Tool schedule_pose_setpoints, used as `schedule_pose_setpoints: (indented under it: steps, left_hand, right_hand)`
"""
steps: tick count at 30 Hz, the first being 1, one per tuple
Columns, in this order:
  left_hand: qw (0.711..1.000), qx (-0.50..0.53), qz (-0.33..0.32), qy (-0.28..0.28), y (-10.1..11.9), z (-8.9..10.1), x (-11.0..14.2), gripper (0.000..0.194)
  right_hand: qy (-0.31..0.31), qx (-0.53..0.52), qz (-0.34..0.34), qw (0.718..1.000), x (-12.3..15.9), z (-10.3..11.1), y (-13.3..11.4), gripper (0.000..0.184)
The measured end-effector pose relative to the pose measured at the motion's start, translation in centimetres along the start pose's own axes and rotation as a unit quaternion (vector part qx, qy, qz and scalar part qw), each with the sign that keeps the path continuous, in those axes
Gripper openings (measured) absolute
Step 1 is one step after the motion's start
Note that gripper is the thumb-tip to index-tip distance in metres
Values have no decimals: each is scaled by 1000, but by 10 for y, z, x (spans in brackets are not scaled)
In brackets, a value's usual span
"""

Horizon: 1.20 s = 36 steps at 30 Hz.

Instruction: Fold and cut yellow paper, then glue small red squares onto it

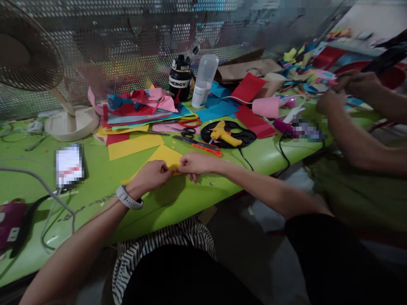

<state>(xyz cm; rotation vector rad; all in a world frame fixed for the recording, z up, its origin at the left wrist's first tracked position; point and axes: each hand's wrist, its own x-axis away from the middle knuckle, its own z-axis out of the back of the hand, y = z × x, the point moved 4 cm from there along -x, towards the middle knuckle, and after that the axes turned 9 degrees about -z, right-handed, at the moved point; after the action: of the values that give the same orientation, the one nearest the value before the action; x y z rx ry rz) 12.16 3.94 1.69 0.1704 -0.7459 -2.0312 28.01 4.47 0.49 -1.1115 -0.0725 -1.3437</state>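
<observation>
Both hands meet at the near corner of a yellow paper sheet [167, 153] that lies on the green table. My left hand [154, 174], with a pale watch on its wrist, pinches the sheet's edge between thumb and finger. Right beside it my right hand [193, 164] is closed on the same edge from the other side. The fingertips almost touch, and they hide part of the paper between them. Just beyond the hands lie an orange box cutter [203, 146], black-handled scissors [187, 133] and a yellow glue gun [225, 134] on a black holder.
A fan [68, 120] and a phone [69, 164] stand to the left. Piled coloured paper [143, 114], a black bottle [180, 80] and a clear bottle [205, 80] line the back. At right, another person's hands [343, 91] work near a pink paper roll [266, 107]. Cables cross the table.
</observation>
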Motion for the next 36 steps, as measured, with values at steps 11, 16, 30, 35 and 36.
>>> schedule_pose_setpoints:
  steps: [11,16,30,35,36]
  left_hand:
    - [977,168,76,-103,-19,-16,-12,30]
    - [967,202,91,-127,-23,-16,-15,34]
    - [955,231,128,-135,-25,-14,-14,39]
    - [955,238,126,-121,-28,-16,-16,35]
    - [955,238,126,-122,-28,-16,-16,35]
  right_hand:
    - [-74,-37,-39,996,-13,1,3,30]
    - [-88,-42,-41,994,-19,1,4,31]
    - [-47,-13,-82,995,-9,30,58,55]
    - [-6,-1,-132,991,19,53,77,47]
    - [4,-2,-133,991,23,56,75,45]
